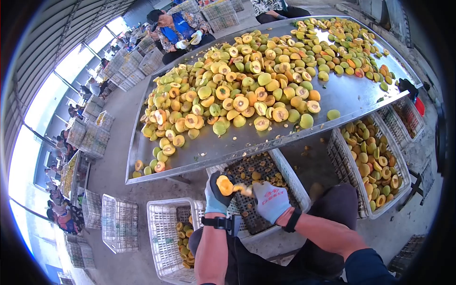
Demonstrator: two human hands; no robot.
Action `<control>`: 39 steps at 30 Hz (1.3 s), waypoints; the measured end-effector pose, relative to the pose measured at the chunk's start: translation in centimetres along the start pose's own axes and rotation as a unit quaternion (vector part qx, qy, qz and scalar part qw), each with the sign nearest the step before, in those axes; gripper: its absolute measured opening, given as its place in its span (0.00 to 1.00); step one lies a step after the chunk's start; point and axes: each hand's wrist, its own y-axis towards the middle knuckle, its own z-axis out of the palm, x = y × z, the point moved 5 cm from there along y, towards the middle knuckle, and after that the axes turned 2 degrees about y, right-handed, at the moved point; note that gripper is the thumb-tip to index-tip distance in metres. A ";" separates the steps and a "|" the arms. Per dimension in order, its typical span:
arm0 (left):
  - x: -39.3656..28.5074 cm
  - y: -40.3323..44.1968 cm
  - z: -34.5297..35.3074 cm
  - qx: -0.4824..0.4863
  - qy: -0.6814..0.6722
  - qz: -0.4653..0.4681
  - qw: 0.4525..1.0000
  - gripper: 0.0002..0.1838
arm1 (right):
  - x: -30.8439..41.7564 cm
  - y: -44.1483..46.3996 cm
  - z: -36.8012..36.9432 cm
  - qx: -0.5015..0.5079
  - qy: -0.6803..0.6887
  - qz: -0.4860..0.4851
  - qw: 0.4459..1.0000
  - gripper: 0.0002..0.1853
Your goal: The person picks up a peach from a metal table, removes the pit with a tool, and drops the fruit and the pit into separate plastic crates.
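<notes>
My left hand point(216, 200), in a dark-palmed, light-blue work glove, is closed around a halved yellow peach point(224, 185); its orange cut face is turned up. Close by on the right, my right hand point(271, 202) wears a similar glove with red print. Its fingers are curled together, and a blurred yellowish-brown piece point(243, 189) shows between the two hands; what the fingers grip is hidden. Both hands are above a plastic crate point(292, 175) with peach stones and scraps scattered over its dark bottom.
Ahead, a metal table point(199, 153) bears a big heap of halved peaches point(247, 90). Crates of peach halves stand right point(403, 183) and left point(159, 237) of my legs. Across the table sits a co-worker point(183, 33) in gloves; stacked crates point(121, 218) line the left.
</notes>
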 end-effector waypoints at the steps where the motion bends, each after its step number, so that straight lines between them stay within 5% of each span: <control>1: 1.4 0.1 -0.5 0.047 -0.244 -0.257 0.934 0.21 | -0.6 0.2 0.2 -0.009 -0.005 0.005 1.000 0.10; 2: 1.2 -0.5 0.2 0.089 -0.459 -0.476 0.745 0.23 | -1.0 0.4 0.0 -0.013 -0.003 0.004 1.000 0.10; 3: -2.0 0.2 -0.8 0.077 -0.394 -0.433 0.807 0.22 | -1.5 0.6 -0.1 0.012 -0.004 0.007 1.000 0.10; 6: -3.3 -0.5 -0.3 0.133 -0.355 -0.378 0.844 0.20 | -1.6 0.3 -0.6 0.063 0.006 0.008 0.998 0.11; 12: -5.3 -0.4 -0.2 0.227 -0.301 -0.359 0.854 0.19 | -1.4 -0.3 -1.1 0.044 -0.040 -0.032 0.998 0.09; 14: -5.9 0.5 -0.4 0.257 0.013 -0.131 0.957 0.22 | -1.8 -0.4 -0.5 0.064 -0.051 -0.025 0.996 0.09; 19: -6.6 0.5 -0.2 0.259 0.220 -0.199 0.919 0.24 | -1.7 -0.8 -0.6 0.098 -0.025 -0.013 0.995 0.12; 22: -4.5 0.0 -0.4 0.190 0.087 -0.210 0.955 0.18 | -2.5 -0.4 -0.9 0.126 0.005 0.012 0.992 0.15; 23: -3.6 -0.9 -1.3 0.162 -0.151 -0.357 0.908 0.16 | -2.6 -0.2 -0.7 0.150 0.019 0.016 0.988 0.16; 24: -3.7 -1.3 -1.8 0.120 -0.381 -0.470 0.787 0.15 | -2.6 -0.2 -0.9 0.149 0.018 0.009 0.989 0.16; 25: -5.9 0.2 -4.2 0.171 -0.149 -0.116 0.967 0.09 | -2.5 -0.4 -1.2 0.161 0.019 0.000 0.987 0.17; 26: -4.0 -0.6 -5.8 0.109 -0.277 -0.335 0.894 0.08 | -2.2 -0.7 -1.6 0.171 0.021 -0.009 0.985 0.18; 27: -2.3 -0.4 -8.3 0.092 -0.200 -0.404 0.888 0.07 | -1.8 -1.1 -2.3 0.171 0.014 -0.023 0.985 0.17; 28: -0.3 -0.1 -11.2 0.074 -0.009 -0.345 0.936 0.11 | -1.6 -1.2 -2.4 0.169 0.014 -0.026 0.985 0.17; 29: 0.2 0.2 -14.1 0.085 0.282 -0.191 0.936 0.15 | -1.6 -1.4 -2.4 0.164 0.009 -0.041 0.985 0.17; 31: -1.0 0.3 -17.6 0.178 0.466 -0.287 0.818 0.28 | -1.3 -1.7 -3.3 0.157 -0.005 -0.072 0.985 0.15; 33: -1.9 -0.4 -19.3 0.352 0.586 -0.407 0.605 0.36 | -1.3 -2.0 -3.6 0.154 -0.005 -0.071 0.986 0.14; 34: -2.5 0.6 -19.3 0.348 0.591 -0.413 0.600 0.36 | -1.3 -2.0 -3.8 0.154 -0.003 -0.072 0.985 0.14; 39: -2.5 10.5 -10.5 0.236 0.475 -0.233 0.815 0.30 | -0.8 -2.5 -4.0 0.162 0.038 -0.091 0.982 0.12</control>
